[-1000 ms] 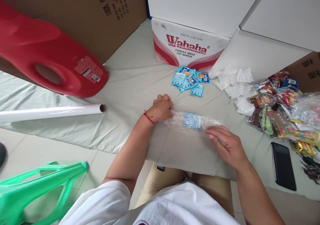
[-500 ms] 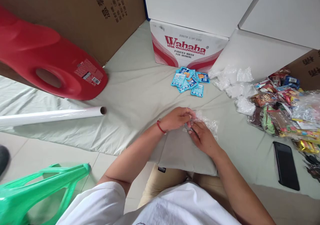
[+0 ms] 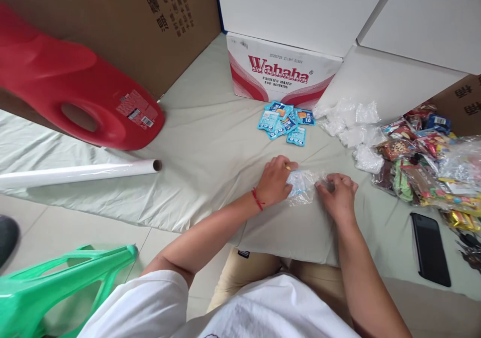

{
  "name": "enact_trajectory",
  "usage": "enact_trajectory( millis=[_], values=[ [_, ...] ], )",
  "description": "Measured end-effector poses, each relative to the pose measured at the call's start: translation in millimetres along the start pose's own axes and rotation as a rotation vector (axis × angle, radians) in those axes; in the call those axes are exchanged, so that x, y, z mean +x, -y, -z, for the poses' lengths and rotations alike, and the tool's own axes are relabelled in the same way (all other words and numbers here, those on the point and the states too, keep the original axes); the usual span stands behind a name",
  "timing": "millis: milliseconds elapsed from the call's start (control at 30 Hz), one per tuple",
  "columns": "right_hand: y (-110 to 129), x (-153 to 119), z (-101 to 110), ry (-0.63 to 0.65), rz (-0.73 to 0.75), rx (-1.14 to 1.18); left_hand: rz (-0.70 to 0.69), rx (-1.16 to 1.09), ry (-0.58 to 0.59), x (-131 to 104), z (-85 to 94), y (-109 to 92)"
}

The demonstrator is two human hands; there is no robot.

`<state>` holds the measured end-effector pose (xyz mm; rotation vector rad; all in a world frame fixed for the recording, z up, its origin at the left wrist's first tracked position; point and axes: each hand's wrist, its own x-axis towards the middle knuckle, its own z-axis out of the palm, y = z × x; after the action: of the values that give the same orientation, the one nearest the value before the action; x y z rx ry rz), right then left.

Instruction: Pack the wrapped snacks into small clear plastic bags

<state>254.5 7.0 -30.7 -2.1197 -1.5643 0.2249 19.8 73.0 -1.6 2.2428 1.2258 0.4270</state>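
Two hands are set close around one blue pack (image 3: 298, 181), which lies in clear wrap (image 3: 303, 199) on the table (image 3: 203, 150), near its front edge. The left end of the pack is touched by the left hand (image 3: 273, 180) – its thumb and fingers are bent about that end, but whether its grip is tight cannot be told. The right end of the wrap is pinched by the right hand (image 3: 338, 195), between the thumb and the bent fingers. The pack is seen between the hands, partly hidden by the left one. A red string (image 3: 257, 199) is worn on the left wrist.

More blue packs (image 3: 280, 122) are heaped past the hands, in front of a box (image 3: 285, 67) marked "Wahaha". To the right of the heap, clear bundles (image 3: 355, 122) are piled up – and next to them, snacks (image 3: 424, 172) in bright wrappers. A black phone (image 3: 430, 250) is laid flat near the snacks.

To the left, a white roll (image 3: 86, 171) is laid down, its open end turned toward the hands. Behind the roll, a red jug (image 3: 124, 120) can be seen. A green stool (image 3: 75, 272) is placed below, at the left.
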Motion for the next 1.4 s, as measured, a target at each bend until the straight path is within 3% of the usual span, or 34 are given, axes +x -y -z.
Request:
enact_trajectory(
  millis=[167, 300, 467, 600, 767, 867, 967, 1033, 1233, 1300, 1400],
  values=[
    [11, 14, 4, 0.045, -0.104, 0.075, 0.145, -0.054, 0.067, 6, 0.7, 6],
    [22, 27, 8, 0.211, -0.07, 0.039, 0.159, -0.068, 0.068, 8, 2.3, 7],
    [57, 18, 15, 0.087, 0.13, 0.221, 0.112, -0.084, 0.131, 10, 6.0, 5],
    [86, -8, 6, 0.15, 0.432, 0.27, 0.198, -0.19, 0.04, 10, 9.2, 8],
    [92, -33, -16, 0.026, 0.615, 0.237, 0.252, -0.696, -0.084, 12, 0.6, 20],
    [88, -38, -24, -0.033, 0.663, 0.21, 0.191, -1.124, -0.066, 14, -8.1, 22],
    [82, -38, -29, -0.052, 0.634, 0.16, 0.144, -1.399, 0.056, 13, -12.4, 20],
    [78, -38, -32, -0.047, 0.593, 0.143, 0.17, -1.453, 0.106, 12, -12.7, 18],
    [74, -46, -26, 0.059, 0.598, 0.379, 0.281, -1.264, -0.067, 16, -9.8, 19],
    [73, -47, -22, -0.025, 0.429, 0.513, 0.262, -1.306, -0.089, 18, -8.6, 19],
    [71, -41, -22, -0.096, 0.009, 0.715, 0.233, -1.266, -0.138, 18, -9.5, 18]
  ],
)
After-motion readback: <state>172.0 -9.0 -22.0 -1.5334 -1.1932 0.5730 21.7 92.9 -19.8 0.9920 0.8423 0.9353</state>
